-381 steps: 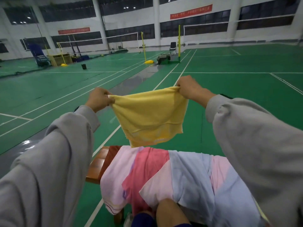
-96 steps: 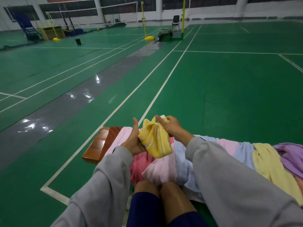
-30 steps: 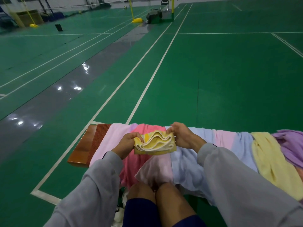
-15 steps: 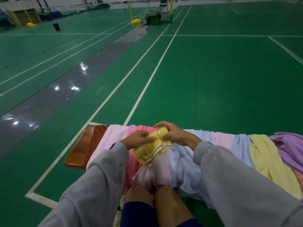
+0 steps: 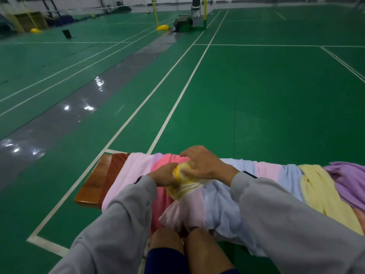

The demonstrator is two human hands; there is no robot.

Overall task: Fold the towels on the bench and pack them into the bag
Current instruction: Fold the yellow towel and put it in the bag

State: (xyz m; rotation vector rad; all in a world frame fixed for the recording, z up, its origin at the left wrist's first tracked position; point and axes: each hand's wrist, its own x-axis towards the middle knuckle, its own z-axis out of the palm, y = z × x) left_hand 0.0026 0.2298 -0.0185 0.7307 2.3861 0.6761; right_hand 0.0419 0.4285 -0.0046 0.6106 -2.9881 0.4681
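Head | left grip, right grip both pinching yellow towel | over bench (towel-draped)

Dim, flat light from overhead leaves the green floor dull and shadows faint, with white glare spots on its glossy grey strip, court lines bowed by wide-angle distortion toward the edges, the far end soft, and slight motion blur on the right hand.

Left hand and right hand cover most of yellow towel (folds unreadable).
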